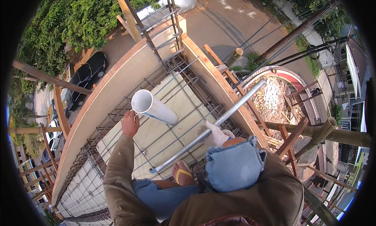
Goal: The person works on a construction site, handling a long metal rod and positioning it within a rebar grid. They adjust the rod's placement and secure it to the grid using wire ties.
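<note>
Tube of bare grey metal, the metal tube (239,102), lies slantwise over the pale panel (188,98), its lower end above the panel's near edge, its upper end reaching out past the straight board (223,85) on the right. It looks stiff and fairly heavy, hard to dent; the smooth round wall could turn or slide in a gloved palm. Near mid-length seems the place to take hold, for balance; an end grip would likely let it swing.

The right hand (216,135), in a white glove, has its fingers wrapped round the tube about there. The left hand (130,124), bare, has its fingers partly curled beside the white pipe (160,110); whether they grip a bar or touch the pipe, I cannot tell.

That pipe seems to stand on end toward the panel's middle. Probably plastic, it should be light and rigid, smooth, perhaps crackable at the rim; its outer wall offers the surest hold.

Counted: one metal tube, one white pipe, one glove in sight, one sandalled foot (182,169), two form boards, the straight one and the curved board (117,83). Bars in the rebar mesh (179,139) are too many to count.
</note>
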`<state>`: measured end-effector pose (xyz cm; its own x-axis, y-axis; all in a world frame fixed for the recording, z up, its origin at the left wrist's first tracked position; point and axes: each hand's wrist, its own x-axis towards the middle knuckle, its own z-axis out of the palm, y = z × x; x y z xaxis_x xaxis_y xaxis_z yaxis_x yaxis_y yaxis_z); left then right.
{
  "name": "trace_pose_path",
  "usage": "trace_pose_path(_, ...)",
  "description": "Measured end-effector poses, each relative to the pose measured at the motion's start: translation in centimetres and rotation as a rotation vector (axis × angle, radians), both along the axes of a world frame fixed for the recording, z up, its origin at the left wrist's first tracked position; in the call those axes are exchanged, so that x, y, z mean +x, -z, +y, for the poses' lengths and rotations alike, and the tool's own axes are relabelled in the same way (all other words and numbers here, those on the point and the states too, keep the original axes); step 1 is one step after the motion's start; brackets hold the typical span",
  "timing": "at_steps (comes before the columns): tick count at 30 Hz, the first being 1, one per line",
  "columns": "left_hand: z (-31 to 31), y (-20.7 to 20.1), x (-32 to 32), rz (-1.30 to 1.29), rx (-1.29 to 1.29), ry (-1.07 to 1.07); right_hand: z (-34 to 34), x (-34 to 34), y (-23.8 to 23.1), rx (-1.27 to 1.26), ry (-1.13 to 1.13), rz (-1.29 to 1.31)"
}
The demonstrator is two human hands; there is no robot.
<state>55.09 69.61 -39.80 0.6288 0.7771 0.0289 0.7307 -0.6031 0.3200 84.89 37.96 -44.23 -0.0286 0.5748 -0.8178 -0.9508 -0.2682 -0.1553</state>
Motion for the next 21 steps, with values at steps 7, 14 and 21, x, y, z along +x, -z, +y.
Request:
trace_pose_path(7, -1.3, -0.8, 1.0, 0.103, -0.083, 0.039, 1.9, -0.5, -2.5, -0.087, 0.106, -0.262)
trace_pose_path(14, -5.5, -0.9, 2.8, 0.292, -0.774, 0.139, 4.9, 4.1, -10.0, 0.196, 0.07, -0.363)
trace_pose_path(21, -12.4, -0.4, 6.3, 0.163, -0.783, 0.382, 6.3, 4.0, -14.9, 0.338, 0.067, -0.491)
